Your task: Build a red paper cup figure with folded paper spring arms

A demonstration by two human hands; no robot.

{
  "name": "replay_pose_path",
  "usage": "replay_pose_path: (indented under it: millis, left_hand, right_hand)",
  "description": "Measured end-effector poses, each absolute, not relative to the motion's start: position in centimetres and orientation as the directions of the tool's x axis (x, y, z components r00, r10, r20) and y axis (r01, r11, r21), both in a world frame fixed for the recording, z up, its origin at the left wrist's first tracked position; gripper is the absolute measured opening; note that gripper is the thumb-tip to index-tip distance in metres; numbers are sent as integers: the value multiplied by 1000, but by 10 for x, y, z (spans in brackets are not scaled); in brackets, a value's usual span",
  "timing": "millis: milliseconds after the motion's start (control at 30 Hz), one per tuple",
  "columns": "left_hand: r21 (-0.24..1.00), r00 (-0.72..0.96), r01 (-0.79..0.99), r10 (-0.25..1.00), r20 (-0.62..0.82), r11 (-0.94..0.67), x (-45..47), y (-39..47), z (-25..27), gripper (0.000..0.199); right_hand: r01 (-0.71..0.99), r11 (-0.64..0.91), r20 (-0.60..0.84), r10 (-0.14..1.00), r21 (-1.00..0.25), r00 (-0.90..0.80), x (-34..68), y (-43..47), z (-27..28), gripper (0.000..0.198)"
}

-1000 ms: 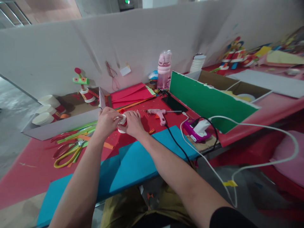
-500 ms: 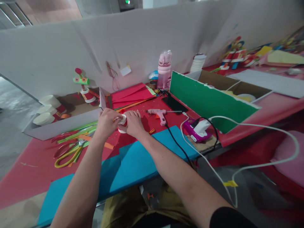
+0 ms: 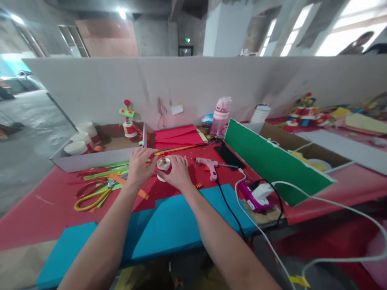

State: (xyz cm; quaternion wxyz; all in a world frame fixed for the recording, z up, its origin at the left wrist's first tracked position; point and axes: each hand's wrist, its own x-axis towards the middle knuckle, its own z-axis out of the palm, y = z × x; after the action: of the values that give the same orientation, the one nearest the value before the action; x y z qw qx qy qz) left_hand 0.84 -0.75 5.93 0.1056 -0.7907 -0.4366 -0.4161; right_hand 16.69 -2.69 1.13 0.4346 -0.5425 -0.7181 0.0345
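Note:
My right hand [image 3: 177,173] is wrapped around a small white paper cup [image 3: 163,164], its thumb across the near side. On the cup's upturned white end stands a short folded paper spring [image 3: 164,160] in dark and yellow-orange. My left hand [image 3: 140,166] is just left of the cup, its fingertips apart and close to the spring. Something red behind the cup is mostly hidden. Right of my hands lies a pink hot glue gun [image 3: 210,167], and a small orange-and-black paper spring [image 3: 199,185] rests on the red table cover nearby.
Scissors [image 3: 90,200] and paper strips lie at left, before a box [image 3: 81,162] with cups and a finished figure [image 3: 129,128]. Blue sheets [image 3: 169,225] line the front edge. A purple power strip [image 3: 255,199] with cables, a phone [image 3: 229,156] and a green-sided box [image 3: 269,161] stand right.
The view has tilted up, showing more room beyond the partition. My left fingers have drawn back from the cup, and the spring on its end now shows. My right hand still holds the cup.

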Motion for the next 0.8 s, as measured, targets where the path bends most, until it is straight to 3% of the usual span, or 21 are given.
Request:
replay_pose_path:
  millis: [133,367,467,567,800]
  left_hand:
    - [268,154,784,595,789,-559,-1,-3,51,22]
    - [393,-41,853,707,706,-343,-10,1,40,38]
    - [440,-86,832,706,703,-337,-14,3,37,34]
    - [482,-83,762,673,735,-433,-19,7,33,29]
    - [586,-130,695,729,672,-416,-24,9,33,38]
  right_hand:
    - [683,476,640,768,-554,-16,172,-28,13,39]
    - [600,463,721,624,-652,302,193,-17,8,34]
    - [630,482,763,574,-609,298,194,-19,8,29]
    - [646,506,790,553,-572,266,191,-23,8,29]
    - [597,490,737,616,-635,278,191,-27,6,31]
